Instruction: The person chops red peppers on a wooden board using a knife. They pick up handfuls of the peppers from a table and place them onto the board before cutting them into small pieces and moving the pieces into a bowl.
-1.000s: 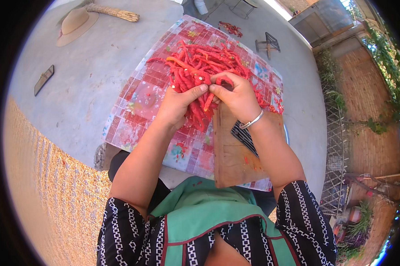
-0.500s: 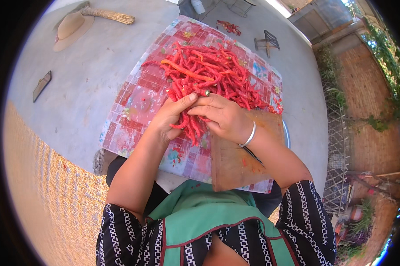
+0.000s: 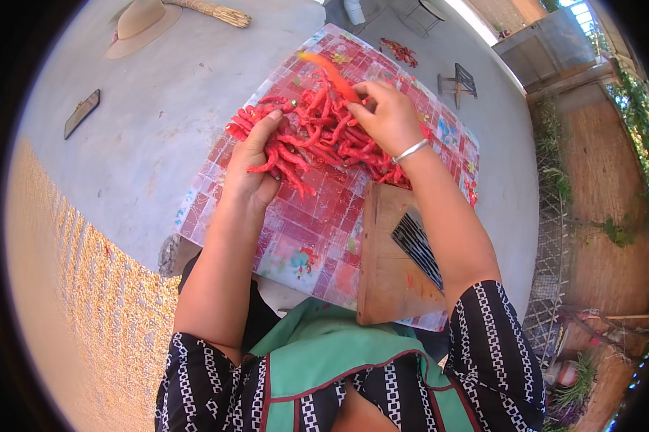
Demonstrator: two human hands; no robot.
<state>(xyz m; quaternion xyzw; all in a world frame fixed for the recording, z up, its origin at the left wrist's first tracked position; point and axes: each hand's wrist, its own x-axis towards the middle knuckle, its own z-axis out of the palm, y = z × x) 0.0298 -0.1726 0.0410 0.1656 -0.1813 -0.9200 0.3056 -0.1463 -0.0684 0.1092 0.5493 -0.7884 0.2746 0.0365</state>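
**A:** so what's going on with the red chili peppers [image 3: 317,140]? Big tangled heap sitting on the far half of the counter [image 3: 303,237], on that patchwork-looking red cover.

**B:** yeah, piled loose there, I'd guess so both hands can rake through it. One single pepper [image 3: 330,72] is lifted clear above the heap. The right hand [image 3: 386,115] has its fingers [image 3: 360,93] pinched together on the lower end, and the tip sticks up and away toward the far edge. It's blurry, so can't say much more about it.

**A:** and the left hand [image 3: 256,155]?

**B:** lying palm-down on the near-left edge of the pile, fingers curled over a clump of peppers, pretty much closed on them. Looks like it's pinning the bunch so the rest doesn't drag along, though that's just my read.

**A:** arm pose?

**B:** both forearms reach straight out from the body. The right wrist, with a metal bracelet [image 3: 411,150], is raised and crosses over a wooden cutting board [image 3: 389,281] with a dark ribbed cleaver [image 3: 416,245] lying on it, right beside the heap.

**A:** anything further out?

**B:** a straw hat [image 3: 141,21] and a small dark flat thing [image 3: 82,113] on the concrete floor.
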